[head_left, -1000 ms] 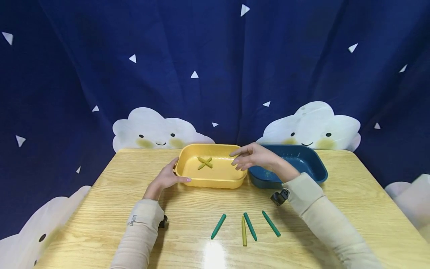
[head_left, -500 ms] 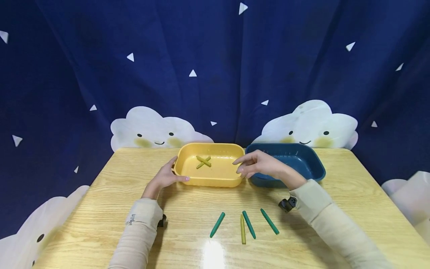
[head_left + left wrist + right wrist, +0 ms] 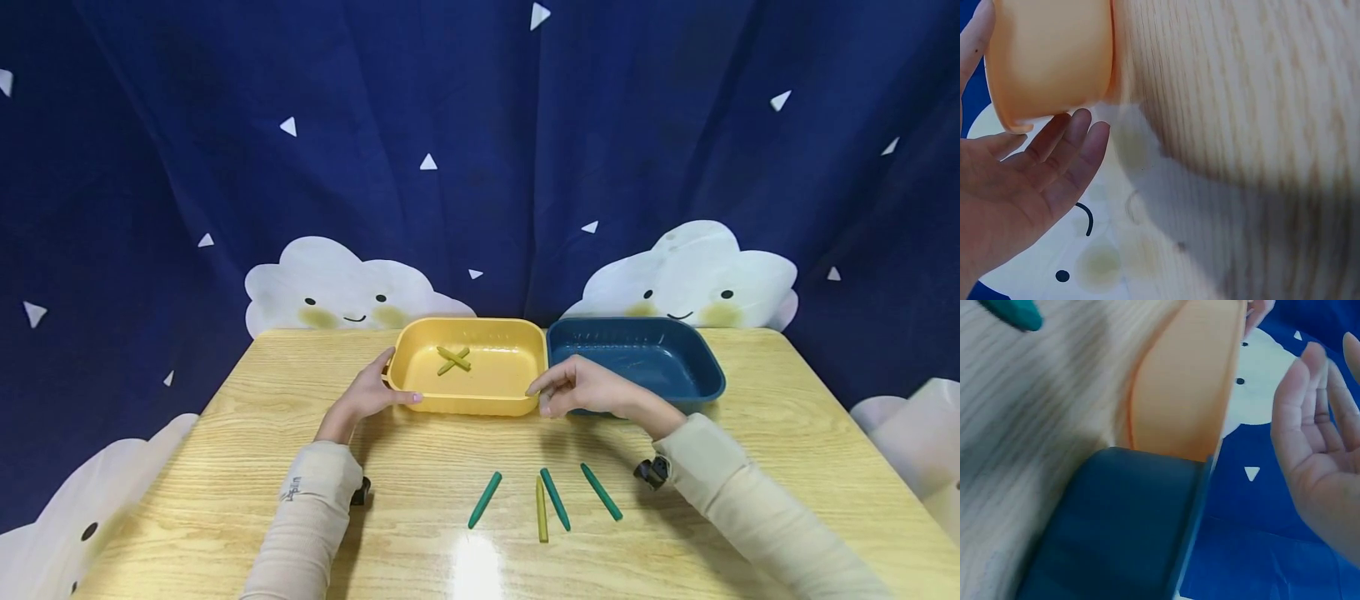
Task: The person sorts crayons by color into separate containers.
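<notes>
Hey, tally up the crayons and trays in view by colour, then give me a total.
Green crayons: 3, all on the table
Yellow crayons: 3, two in the yellow tray and one on the table
Yellow trays: 1
Blue trays: 1
Total: 8

Blue curtain [image 3: 480, 83] in upper half, with white triangles [image 3: 428, 163], clouds [image 3: 690, 271]. Wooden table [image 3: 247, 417] in lower half; light glare [image 3: 477, 571] at bottom centre.

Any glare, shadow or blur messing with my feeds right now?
Head: white glare on the table, just below the leftmost green crayon, plus shadows beside both sleeves; left wrist: broad shadow across the lower right; right wrist: soft focus, with a cropped green crayon blurred at top left.
</notes>
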`<state>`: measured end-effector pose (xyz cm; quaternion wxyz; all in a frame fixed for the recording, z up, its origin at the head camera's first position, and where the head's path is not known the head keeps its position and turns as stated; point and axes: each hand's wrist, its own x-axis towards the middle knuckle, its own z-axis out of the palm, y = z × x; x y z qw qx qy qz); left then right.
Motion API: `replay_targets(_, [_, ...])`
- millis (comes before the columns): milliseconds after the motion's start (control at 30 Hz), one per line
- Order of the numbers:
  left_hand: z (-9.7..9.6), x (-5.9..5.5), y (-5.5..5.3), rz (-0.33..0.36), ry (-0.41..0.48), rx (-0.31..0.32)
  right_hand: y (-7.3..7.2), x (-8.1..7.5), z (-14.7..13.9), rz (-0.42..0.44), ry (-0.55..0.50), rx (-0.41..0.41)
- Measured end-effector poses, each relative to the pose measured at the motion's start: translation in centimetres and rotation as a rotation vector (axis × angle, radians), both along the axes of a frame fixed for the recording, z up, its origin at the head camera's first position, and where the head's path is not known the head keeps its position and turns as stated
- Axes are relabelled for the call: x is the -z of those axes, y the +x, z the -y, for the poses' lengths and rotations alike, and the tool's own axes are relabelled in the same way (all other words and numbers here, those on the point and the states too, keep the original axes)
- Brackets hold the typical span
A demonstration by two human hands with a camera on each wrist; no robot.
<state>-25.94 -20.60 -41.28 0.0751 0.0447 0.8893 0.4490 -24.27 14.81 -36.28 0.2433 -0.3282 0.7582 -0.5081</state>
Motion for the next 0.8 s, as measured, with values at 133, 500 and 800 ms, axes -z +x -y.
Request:
replay_targets(133, [0.0, -0.1, 0.0, 0.006, 0.004, 0.0, 0.2, 1.1, 0.1, -0.057, -0.001, -0.053])
replay_targets(500, [0.1, 0.0, -0.1, -0.005, -0.015, -0.002, 0.3, 3.8, 0.4, -0.171, 0.017, -0.185])
replay_targets(800, [0.0, 0.1, -0.1, -0.013, -0.009, 0.006, 1.3, 4.6, 0.7, -0.238, 0.131, -0.25])
